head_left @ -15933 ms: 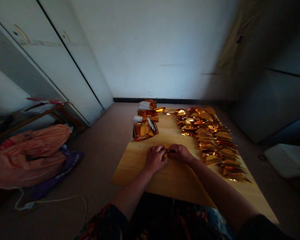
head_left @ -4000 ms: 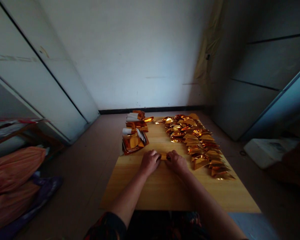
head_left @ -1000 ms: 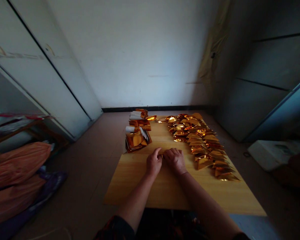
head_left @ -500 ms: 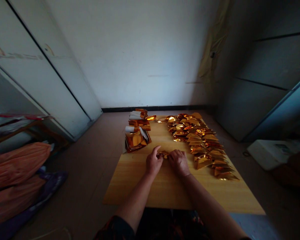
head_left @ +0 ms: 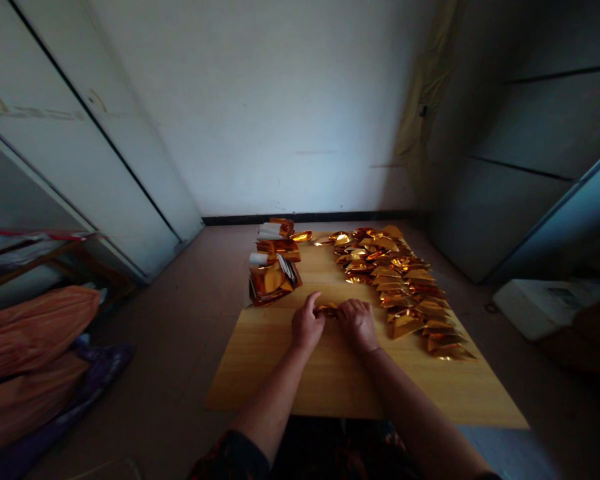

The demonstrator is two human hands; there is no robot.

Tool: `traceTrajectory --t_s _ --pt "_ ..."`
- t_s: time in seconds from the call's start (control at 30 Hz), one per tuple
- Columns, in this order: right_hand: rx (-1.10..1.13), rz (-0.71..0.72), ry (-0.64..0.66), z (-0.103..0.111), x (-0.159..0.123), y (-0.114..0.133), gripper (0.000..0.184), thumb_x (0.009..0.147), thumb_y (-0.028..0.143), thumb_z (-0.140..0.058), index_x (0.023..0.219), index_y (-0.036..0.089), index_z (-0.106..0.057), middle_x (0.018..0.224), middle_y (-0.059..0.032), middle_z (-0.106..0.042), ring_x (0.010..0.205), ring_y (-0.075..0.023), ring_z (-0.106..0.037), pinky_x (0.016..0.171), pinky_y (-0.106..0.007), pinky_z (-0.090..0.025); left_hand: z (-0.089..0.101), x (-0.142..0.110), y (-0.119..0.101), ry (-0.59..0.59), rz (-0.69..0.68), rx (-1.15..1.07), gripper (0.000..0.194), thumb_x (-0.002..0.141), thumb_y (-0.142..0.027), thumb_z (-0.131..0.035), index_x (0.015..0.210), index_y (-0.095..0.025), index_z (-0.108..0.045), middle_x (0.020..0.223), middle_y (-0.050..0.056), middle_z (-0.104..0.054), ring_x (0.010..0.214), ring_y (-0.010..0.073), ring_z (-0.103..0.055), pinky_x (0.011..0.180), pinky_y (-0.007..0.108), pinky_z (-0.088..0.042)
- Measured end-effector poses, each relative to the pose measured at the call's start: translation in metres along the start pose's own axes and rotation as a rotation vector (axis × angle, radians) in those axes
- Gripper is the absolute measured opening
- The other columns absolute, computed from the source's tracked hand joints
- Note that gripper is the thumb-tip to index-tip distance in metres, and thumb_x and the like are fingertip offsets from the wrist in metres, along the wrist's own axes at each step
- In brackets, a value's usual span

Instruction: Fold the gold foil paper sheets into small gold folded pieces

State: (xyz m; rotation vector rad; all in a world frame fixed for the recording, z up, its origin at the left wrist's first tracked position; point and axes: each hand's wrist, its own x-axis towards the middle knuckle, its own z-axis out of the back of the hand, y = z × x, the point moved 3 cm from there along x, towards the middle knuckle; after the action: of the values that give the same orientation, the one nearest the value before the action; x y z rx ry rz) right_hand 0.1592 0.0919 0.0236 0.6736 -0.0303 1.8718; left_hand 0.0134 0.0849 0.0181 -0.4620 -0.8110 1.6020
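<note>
Likely the weak spot is the small folded gold foil piece (head_left: 327,310) itself, lying low on the worktop (head_left: 260,393) between the two grips and partly hidden by them. The left grip (head_left: 307,325) has its fingers lifted, the index pointing up, and its thumb side sits near the foil's left end; whether it is clenched on anything, I cannot tell. The right grip (head_left: 357,325) lies curled over the foil's right end, pressing or pinching, and its fingers hide which. Slick foil like this could slide out from under a light press, and a hard crease could tear it. Just ahead and left of the grips sit stacked foil bundles with white paper rolls (head_left: 275,275); ahead and right runs a long row of folded foil triangles (head_left: 400,287). A careless swing of the right forearm (head_left: 410,400) could brush that row and scatter its loosely overlapping pieces.
</note>
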Motion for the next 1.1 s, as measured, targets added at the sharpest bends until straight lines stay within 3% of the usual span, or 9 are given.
traceTrajectory --t_s 0.17,0.33,0.6,0.77,0.93,1.1 --pt "0.029 0.035 -0.015 0.001 0.000 0.001 0.015 0.088 0.019 -0.053 0.075 0.019 -0.061 0.075 -0.0021 -0.061 0.076 -0.0157 -0.051 0.070 -0.028 -0.024 0.003 0.000 -0.001 -0.021 -0.010 -0.015 0.049 0.073 -0.017 -0.054 0.123 -0.022 -0.054 0.081 0.001 -0.068 0.073 0.0155 -0.061 0.072 0.025 -0.046" --pt "0.022 0.043 -0.030 0.002 -0.001 0.002 0.016 0.088 0.019 -0.054 0.074 0.019 -0.062 0.076 -0.0023 -0.061 0.075 -0.0154 -0.050 0.070 -0.028 -0.023 0.007 0.000 -0.002 -0.058 -0.057 -0.064 0.046 0.073 -0.017 -0.055 0.119 -0.019 -0.057 0.089 0.004 -0.069 0.080 0.0168 -0.062 0.076 0.027 -0.048" --pt "0.017 0.046 -0.013 0.003 -0.001 0.002 0.014 0.087 0.020 -0.055 0.076 0.020 -0.064 0.077 -0.0022 -0.062 0.077 -0.0157 -0.050 0.071 -0.029 -0.024 0.000 0.003 0.007 -0.086 -0.141 -0.179 0.022 0.075 -0.010 -0.051 0.089 -0.016 -0.066 0.090 0.005 -0.071 0.086 0.0160 -0.065 0.081 0.028 -0.050" --pt "0.066 0.019 0.004 0.004 -0.003 0.000 0.009 0.084 0.020 -0.056 0.089 0.021 -0.064 0.084 -0.0029 -0.063 0.083 -0.0175 -0.052 0.074 -0.029 -0.026 -0.001 0.003 0.008 -0.112 -0.150 -0.181 0.022 0.075 -0.010 -0.052 0.090 -0.017 -0.066 0.089 0.005 -0.071 0.083 0.0155 -0.066 0.080 0.028 -0.051" --pt "0.100 -0.014 0.003 0.005 -0.007 -0.004 0.027 0.076 0.011 -0.054 0.100 0.020 -0.061 0.095 -0.0050 -0.064 0.090 -0.0191 -0.053 0.077 -0.030 -0.028 -0.001 0.003 0.007 -0.093 -0.147 -0.157 0.023 0.075 -0.014 -0.054 0.094 -0.017 -0.065 0.090 0.005 -0.071 0.084 0.0165 -0.066 0.079 0.029 -0.051" --pt "0.106 -0.079 0.010 0.003 -0.010 -0.009 0.030 0.073 0.010 -0.053 0.100 0.020 -0.062 0.097 -0.0056 -0.064 0.091 -0.0193 -0.053 0.077 -0.030 -0.029 0.000 0.002 0.005 -0.079 -0.142 -0.139 0.026 0.074 -0.013 -0.053 0.097 -0.017 -0.065 0.095 0.006 -0.071 0.089 0.0175 -0.065 0.083 0.029 -0.050"
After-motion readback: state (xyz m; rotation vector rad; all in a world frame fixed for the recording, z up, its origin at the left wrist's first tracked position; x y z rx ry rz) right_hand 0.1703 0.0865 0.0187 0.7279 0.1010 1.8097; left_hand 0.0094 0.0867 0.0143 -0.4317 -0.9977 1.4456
